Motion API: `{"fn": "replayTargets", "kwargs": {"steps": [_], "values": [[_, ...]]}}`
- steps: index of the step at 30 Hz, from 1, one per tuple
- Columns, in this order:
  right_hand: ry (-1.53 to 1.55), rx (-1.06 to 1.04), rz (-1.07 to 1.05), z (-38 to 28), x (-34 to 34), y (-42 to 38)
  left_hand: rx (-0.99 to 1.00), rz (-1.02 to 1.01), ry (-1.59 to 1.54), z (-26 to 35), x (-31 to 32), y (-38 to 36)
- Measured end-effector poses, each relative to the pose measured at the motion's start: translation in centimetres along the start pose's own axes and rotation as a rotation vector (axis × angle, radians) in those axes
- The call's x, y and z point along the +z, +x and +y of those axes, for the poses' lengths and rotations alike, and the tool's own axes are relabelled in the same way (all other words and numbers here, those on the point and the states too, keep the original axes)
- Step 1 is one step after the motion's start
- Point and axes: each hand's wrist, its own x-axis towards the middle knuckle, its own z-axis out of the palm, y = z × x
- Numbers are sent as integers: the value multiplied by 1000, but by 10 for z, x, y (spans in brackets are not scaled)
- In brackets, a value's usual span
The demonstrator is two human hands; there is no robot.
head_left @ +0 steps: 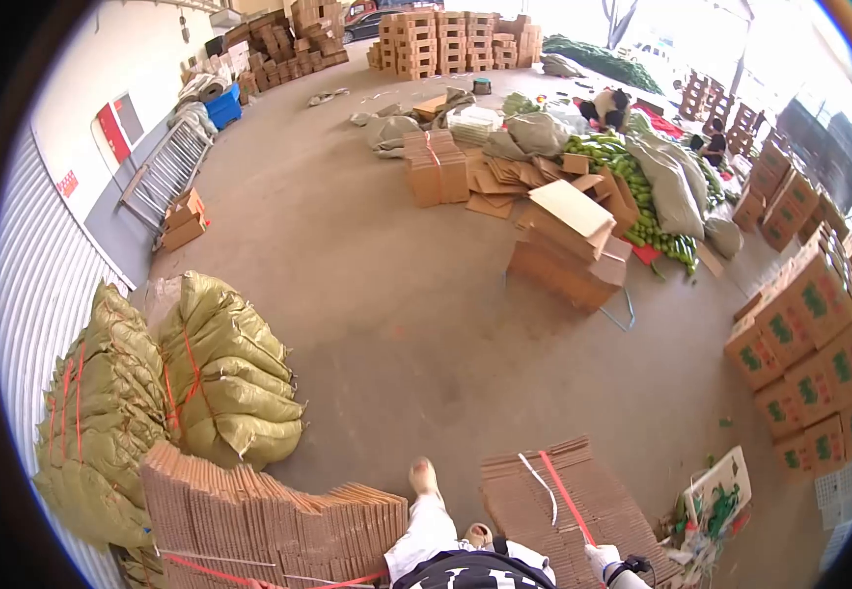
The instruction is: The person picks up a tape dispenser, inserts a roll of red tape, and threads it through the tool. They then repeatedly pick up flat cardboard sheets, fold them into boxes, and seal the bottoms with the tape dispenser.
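My right hand [603, 562], in a white glove with a dark band at the wrist, is closed on a red strap [568, 501]. That strap runs over a bundle of flattened cardboard boxes [529, 501] on the floor, beside a loose white strap [541, 488]. Left of my legs stands another bundle of flattened cardboard [269, 520], its red strap [205, 569] pulled toward the bottom edge. A small reddish patch there may be part of my left hand, but its fingers cannot be made out.
Tied green-yellow sacks [239, 383] stand at left by the shutter [43, 226]. Printed cartons [819, 344] are stacked at right, near a white crate [720, 486] with scraps. Ahead are a cardboard-laden stand [568, 270], green vegetables [661, 236], a box bundle [436, 167] and people [607, 106].
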Motion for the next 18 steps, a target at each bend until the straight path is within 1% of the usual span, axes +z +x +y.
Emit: {"fn": "replayTargets", "kwargs": {"steps": [1, 4, 5, 6, 7, 8, 10, 12, 13, 14, 16, 18], "values": [[3, 2, -27, -41, 12, 2, 1, -8, 1, 7, 33, 16], [-396, -41, -35, -151, 57, 51, 3, -41, 15, 33, 150, 76], [-551, -69, -44, -227, 71, 37, 4, -45, 26, 46, 188, 95], [-682, -225, -1, -259, 90, 65, 7, -51, 33, 63, 227, 112], [-1041, -514, -106, -299, 95, 96, 5, -50, 50, 80, 259, 125], [-861, -569, -24, -338, 103, 113, 7, -46, 64, 96, 293, 134], [-212, -169, -16, -433, 134, 108, 8, -61, 100, 129, 373, 155], [-81, -170, 43, -519, 164, 95, 3, -70, 111, 160, 448, 174], [-158, -220, 82, -555, 172, 95, 5, -72, 120, 173, 482, 185], [68, -172, 38, -596, 178, 85, 11, -82, 126, 182, 516, 198], [127, -66, 29, -677, 205, 94, 13, -80, 137, 200, 584, 225], [88, -130, 48, -744, 250, 123, 16, -76, 146, 219, 657, 257]]}}
